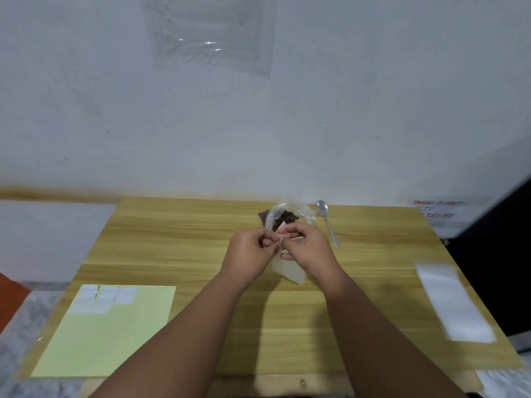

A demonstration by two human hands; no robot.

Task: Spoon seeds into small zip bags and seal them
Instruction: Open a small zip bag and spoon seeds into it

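We see a wooden table [201, 311], its near edge cut off by the frame. At its left lies a yellow sheet [115, 340] with white labels [126, 295]; their writing is illegible. At mid-table our left hand [250, 251] and right hand [309, 249] both pinch the top of a small zip bag [290, 271], our fingers hiding its mouth. Just behind, partly hidden, sits an open bag of seeds [287, 216], with a spoon [329, 222] beside it.

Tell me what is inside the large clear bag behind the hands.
Dark brown seeds lie inside the open clear bag. Its near part is covered by the left hand, the right hand and the small zip bag they pinch, so the rest cannot be seen.
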